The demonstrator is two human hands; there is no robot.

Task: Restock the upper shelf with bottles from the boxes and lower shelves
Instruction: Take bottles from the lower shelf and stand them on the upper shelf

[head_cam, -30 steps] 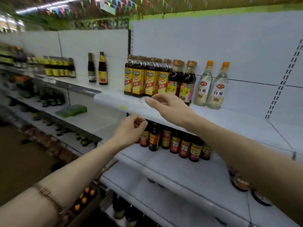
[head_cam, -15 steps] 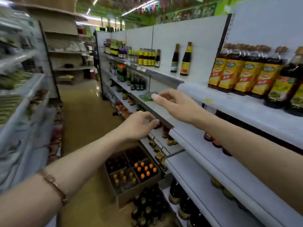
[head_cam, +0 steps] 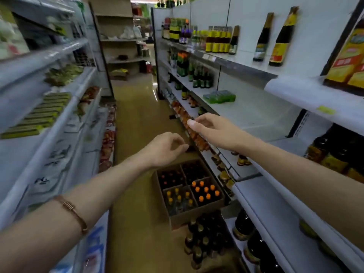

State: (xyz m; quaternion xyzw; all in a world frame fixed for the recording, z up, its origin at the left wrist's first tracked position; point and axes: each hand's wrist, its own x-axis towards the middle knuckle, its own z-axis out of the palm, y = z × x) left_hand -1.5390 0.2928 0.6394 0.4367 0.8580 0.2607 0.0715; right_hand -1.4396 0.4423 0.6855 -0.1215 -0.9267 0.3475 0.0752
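Hands reach out over the aisle, both empty: the left hand [head_cam: 167, 149] has its fingers loosely curled toward the thumb, pinching nothing, and the right hand [head_cam: 211, 128] is relaxed with fingers half bent. Below them on the floor sits a divided box [head_cam: 199, 212] of bottles [head_cam: 204, 191], standing upright, long axis vertical, orange caps pointing up; dark loose bottles [head_cam: 199, 239] stand just in front of it. Probably glass and full, so heavy, smooth and breakable; I would take each round the neck or shoulder and support the base. Farther right, the upper shelf [head_cam: 307, 95] holds yellow-labelled bottles [head_cam: 348, 62] at its edge, with bare board beside them. Beyond, two tall bottles [head_cam: 272, 38] stand upright.
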